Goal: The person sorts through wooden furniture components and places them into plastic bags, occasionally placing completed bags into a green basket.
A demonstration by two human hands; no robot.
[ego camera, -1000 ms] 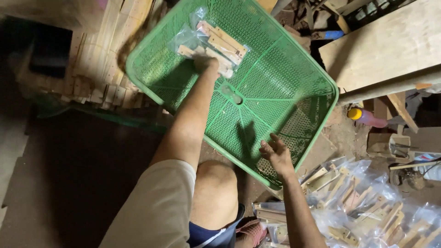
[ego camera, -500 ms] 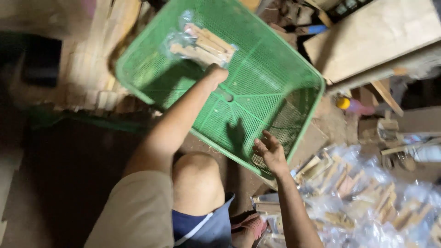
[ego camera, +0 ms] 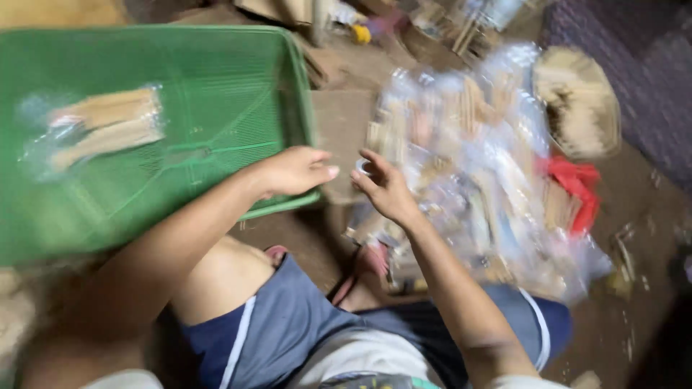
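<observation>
- The left hand (ego camera: pixel 292 171) rests over the right-hand rim of the green plastic basket (ego camera: pixel 216 94), fingers loosely curled and pointing toward the other hand; it holds nothing that can be made out
- The right hand (ego camera: pixel 382 186) is just beside it, at the near edge of the pile of clear bags (ego camera: pixel 468 166), with the fingers partly bent; something small and pale shows at the fingertips (ego camera: pixel 362 167), but the blur makes it impossible to tell whether the hand grips it
- The two hands are close together but not touching, with a narrow gap between thumb and fingertips
- Inside the basket, toward its left side, lies a clear bag of pale wooden sticks (ego camera: pixel 108 130), well apart from both hands
- The basket is tilted and sits to the left of the person's bare knee (ego camera: pixel 216 274)
- The pile of bags spreads out to the right of the hands, each bag seeming to hold pale wooden pieces; details are smeared by motion
- A red scrap (ego camera: pixel 577 189) lies at the right edge of the pile
- A round woven tray of pale strips (ego camera: pixel 577 108) stands beyond the pile, toward the upper right
- The person sits low, in blue shorts (ego camera: pixel 288 324) with a white stripe, above a brown dirt floor (ego camera: pixel 641 238)
</observation>
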